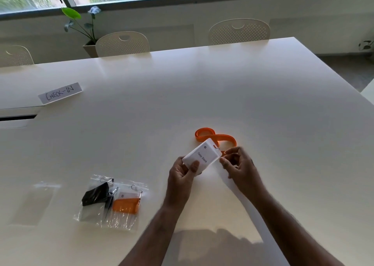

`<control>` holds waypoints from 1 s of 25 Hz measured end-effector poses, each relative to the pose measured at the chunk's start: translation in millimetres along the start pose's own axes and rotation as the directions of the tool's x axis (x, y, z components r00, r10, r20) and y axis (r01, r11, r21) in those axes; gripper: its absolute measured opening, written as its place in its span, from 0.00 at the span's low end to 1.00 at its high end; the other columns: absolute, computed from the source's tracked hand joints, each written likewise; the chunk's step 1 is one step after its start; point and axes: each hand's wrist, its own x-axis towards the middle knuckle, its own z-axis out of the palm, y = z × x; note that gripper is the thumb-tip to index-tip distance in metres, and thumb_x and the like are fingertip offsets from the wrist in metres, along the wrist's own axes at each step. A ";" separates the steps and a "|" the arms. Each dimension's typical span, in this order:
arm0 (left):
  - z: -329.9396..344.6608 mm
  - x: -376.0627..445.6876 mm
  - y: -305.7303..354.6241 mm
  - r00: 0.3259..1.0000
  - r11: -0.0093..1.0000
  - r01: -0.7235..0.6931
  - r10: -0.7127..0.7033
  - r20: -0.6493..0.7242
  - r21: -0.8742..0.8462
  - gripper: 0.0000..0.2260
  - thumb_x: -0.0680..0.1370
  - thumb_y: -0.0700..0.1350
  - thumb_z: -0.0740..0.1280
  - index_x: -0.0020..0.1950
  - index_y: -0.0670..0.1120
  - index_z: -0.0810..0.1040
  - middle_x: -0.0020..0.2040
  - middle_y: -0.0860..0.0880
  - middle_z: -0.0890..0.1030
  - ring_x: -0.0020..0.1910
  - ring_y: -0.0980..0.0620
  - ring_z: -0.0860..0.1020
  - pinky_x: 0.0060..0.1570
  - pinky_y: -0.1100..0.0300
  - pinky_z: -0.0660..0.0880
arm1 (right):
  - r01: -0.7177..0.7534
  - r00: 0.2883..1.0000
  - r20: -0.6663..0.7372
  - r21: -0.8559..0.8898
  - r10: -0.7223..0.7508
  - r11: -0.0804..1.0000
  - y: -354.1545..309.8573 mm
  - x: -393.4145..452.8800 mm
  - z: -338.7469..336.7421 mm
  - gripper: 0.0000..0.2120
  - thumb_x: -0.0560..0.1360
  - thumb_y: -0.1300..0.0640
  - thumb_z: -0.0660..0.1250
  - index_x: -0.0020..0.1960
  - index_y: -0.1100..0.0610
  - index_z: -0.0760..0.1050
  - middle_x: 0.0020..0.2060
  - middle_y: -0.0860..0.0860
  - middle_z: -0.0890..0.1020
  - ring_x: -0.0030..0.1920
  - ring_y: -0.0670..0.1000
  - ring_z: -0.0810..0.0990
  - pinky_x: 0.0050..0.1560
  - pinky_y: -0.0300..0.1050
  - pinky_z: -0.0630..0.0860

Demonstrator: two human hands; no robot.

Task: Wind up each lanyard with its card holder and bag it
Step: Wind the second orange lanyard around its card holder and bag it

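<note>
Left hand (pixel 183 171) gripping the lower end of a white rectangular plastic card holder (pixel 202 156) printed "Tony Stark", thumb pressed on its face, held just above the white glossy bench (pixel 202 93). Right hand (pixel 238 164) at 3 o'clock of the holder, fingertips pinching at the holder's clip corner; exact thing pinched too small to tell. Orange flat fabric lanyard (pixel 212 137) looped in a figure 8 on the bench at 12 o'clock of the holder, attached at its top edge. At 9 o'clock, well apart: 2 clear plastic zip bags (pixel 113 203) overlapping, 1 holding a black wound lanyard, 1 an orange wound lanyard with card. Empty clear bag (pixel 36 201) farther at 9 o'clock. White paper sign (pixel 60 93) reading "CHECK-IN" at 10 o'clock.
</note>
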 end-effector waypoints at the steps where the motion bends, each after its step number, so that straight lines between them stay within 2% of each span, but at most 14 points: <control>1: -1.1 0.4 1.0 1.000 0.999 0.022 -0.022 0.010 -0.027 0.17 0.78 0.59 0.72 0.63 0.55 0.78 0.54 0.57 0.86 0.55 0.54 0.85 0.48 0.59 0.84 | 0.065 0.997 -0.029 -0.101 -0.068 0.993 0.5 1.1 -3.9 0.15 0.81 0.53 0.72 0.65 0.53 0.72 0.48 0.49 0.83 0.44 0.46 0.83 0.41 0.34 0.78; 2: -2.4 0.2 2.2 0.999 0.998 0.038 -0.036 0.027 -0.053 0.17 0.78 0.59 0.72 0.63 0.54 0.78 0.55 0.56 0.86 0.56 0.53 0.85 0.50 0.58 0.84 | 0.126 0.990 -0.032 -0.194 -0.134 0.973 1.5 1.9 -7.5 0.19 0.81 0.52 0.73 0.69 0.52 0.72 0.49 0.47 0.81 0.46 0.46 0.81 0.43 0.33 0.77; 4: -5.8 -2.0 4.5 0.997 0.993 0.048 -0.041 0.065 -0.110 0.15 0.79 0.55 0.72 0.64 0.52 0.79 0.56 0.53 0.87 0.57 0.51 0.85 0.51 0.57 0.83 | 0.191 0.980 0.018 -0.324 -0.196 0.926 3.2 3.8 -12.1 0.22 0.81 0.50 0.72 0.73 0.51 0.74 0.55 0.48 0.78 0.52 0.49 0.77 0.51 0.40 0.76; 7: -11.8 -5.2 15.4 0.995 0.978 0.055 -0.036 0.098 -0.202 0.15 0.79 0.52 0.72 0.64 0.51 0.80 0.56 0.49 0.87 0.57 0.48 0.85 0.52 0.57 0.83 | 0.203 0.979 0.083 -0.332 -0.186 0.921 -0.9 6.3 -11.2 0.13 0.81 0.52 0.72 0.63 0.54 0.83 0.59 0.52 0.76 0.62 0.53 0.73 0.60 0.52 0.76; 10: -18.1 -5.1 28.9 0.993 0.956 0.074 -0.045 0.107 -0.282 0.18 0.77 0.55 0.74 0.64 0.50 0.81 0.57 0.46 0.87 0.56 0.44 0.86 0.51 0.57 0.83 | 0.269 0.962 0.109 -0.237 -0.250 0.934 -8.2 2.8 -5.7 0.07 0.82 0.55 0.70 0.55 0.56 0.84 0.56 0.49 0.81 0.57 0.48 0.78 0.59 0.53 0.77; 12: -21.9 -4.8 36.7 0.993 0.941 0.087 -0.055 0.105 -0.328 0.20 0.75 0.56 0.75 0.64 0.51 0.81 0.58 0.44 0.87 0.56 0.42 0.86 0.51 0.57 0.83 | 0.287 0.956 0.118 -0.189 -0.268 0.939 -15.3 -2.1 1.1 0.05 0.83 0.55 0.68 0.55 0.54 0.82 0.53 0.43 0.85 0.48 0.44 0.81 0.52 0.50 0.76; 13: -22.7 -4.2 40.4 0.993 0.934 0.085 -0.053 0.103 -0.346 0.19 0.74 0.56 0.76 0.63 0.51 0.82 0.58 0.44 0.87 0.56 0.42 0.86 0.50 0.57 0.83 | 0.292 0.954 0.129 -0.176 -0.272 0.940 -19.3 -4.8 5.5 0.05 0.84 0.55 0.68 0.56 0.53 0.82 0.52 0.41 0.86 0.47 0.45 0.83 0.51 0.50 0.77; 15: -23.2 -1.6 46.6 0.996 0.929 0.055 -0.024 0.089 -0.366 0.16 0.74 0.54 0.76 0.59 0.51 0.84 0.57 0.42 0.87 0.55 0.42 0.86 0.48 0.58 0.82 | 0.335 0.937 0.152 -0.148 -0.313 0.930 -27.0 -9.2 16.3 0.05 0.85 0.57 0.66 0.55 0.55 0.81 0.50 0.41 0.87 0.51 0.46 0.86 0.56 0.48 0.78; 17: -24.1 2.2 52.4 0.999 0.926 0.020 0.001 0.054 -0.378 0.13 0.74 0.52 0.78 0.56 0.50 0.86 0.56 0.41 0.87 0.53 0.42 0.86 0.47 0.57 0.83 | 0.404 0.909 0.172 -0.134 -0.380 0.905 -33.0 -12.4 24.8 0.06 0.85 0.60 0.65 0.54 0.58 0.80 0.45 0.40 0.86 0.48 0.44 0.86 0.55 0.46 0.77; 20: -29.5 8.0 55.5 0.999 0.942 -0.037 0.041 0.004 -0.332 0.11 0.75 0.48 0.77 0.55 0.47 0.85 0.54 0.42 0.88 0.54 0.42 0.87 0.48 0.55 0.84 | 0.431 0.886 0.269 -0.176 -0.378 0.885 -38.3 -16.9 32.0 0.07 0.87 0.61 0.61 0.56 0.58 0.79 0.40 0.42 0.83 0.42 0.47 0.83 0.54 0.50 0.78; 22: -33.8 9.7 57.3 0.997 0.965 -0.080 0.080 -0.010 -0.251 0.09 0.76 0.47 0.76 0.55 0.48 0.84 0.53 0.46 0.89 0.53 0.46 0.87 0.47 0.58 0.84 | 0.400 0.871 0.372 -0.160 -0.320 0.902 -43.2 -20.2 34.2 0.09 0.88 0.60 0.59 0.58 0.59 0.79 0.40 0.45 0.82 0.40 0.47 0.83 0.49 0.51 0.82; 25: -42.3 12.2 56.4 0.983 0.983 -0.184 0.184 -0.011 -0.004 0.04 0.79 0.49 0.74 0.53 0.53 0.83 0.51 0.54 0.89 0.51 0.54 0.87 0.45 0.62 0.83 | 0.344 0.831 0.483 -0.058 -0.275 0.937 -60.1 -26.9 37.9 0.10 0.88 0.56 0.58 0.59 0.54 0.79 0.40 0.46 0.82 0.39 0.48 0.83 0.43 0.48 0.83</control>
